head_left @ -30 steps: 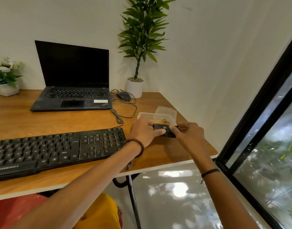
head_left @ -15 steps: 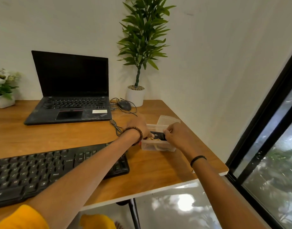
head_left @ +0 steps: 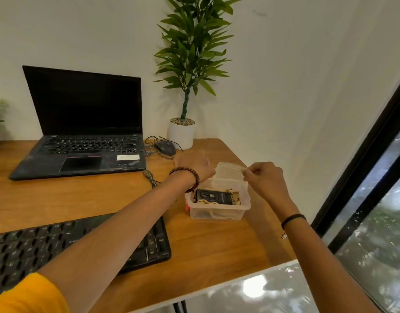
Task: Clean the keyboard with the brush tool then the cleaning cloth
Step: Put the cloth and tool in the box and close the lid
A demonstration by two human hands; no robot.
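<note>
The fingers [head_left: 249, 173] of the right hand [head_left: 265, 179] are curled and they pinch the right edge of the clear lid [head_left: 228, 172], which stands upright at the back of the clear plastic box [head_left: 219, 205]. A thin black band [head_left: 294, 219] goes around the right wrist. The left hand [head_left: 192, 163] is at the left side of the same lid, but it is blurred, so I cannot tell if its fingers are released or if they grasp something. A bracelet of brown beads [head_left: 195, 176] sits on the left wrist, and the left forearm comes out of a yellow sleeve [head_left: 29, 294] and passes over the right end of the black keyboard [head_left: 47, 249]. Inside the open box lies a flat black pack [head_left: 213, 196], and beige cloth [head_left: 236, 198] is folded around and under it. A small red thing [head_left: 187, 207] shows just beside the left wall of the box; what it is I cannot tell. The box stands on the wooden desk [head_left: 217, 245], near the right end of the keyboard but apart from it. The keyboard lies at the front left of the desk. Behind it an open black laptop [head_left: 81, 132] has a dark screen. To the right of the laptop is a dark mouse [head_left: 165, 147] with its cable, and just beside the mouse a green plant in a white pot [head_left: 182, 133] stands against the wall.
</note>
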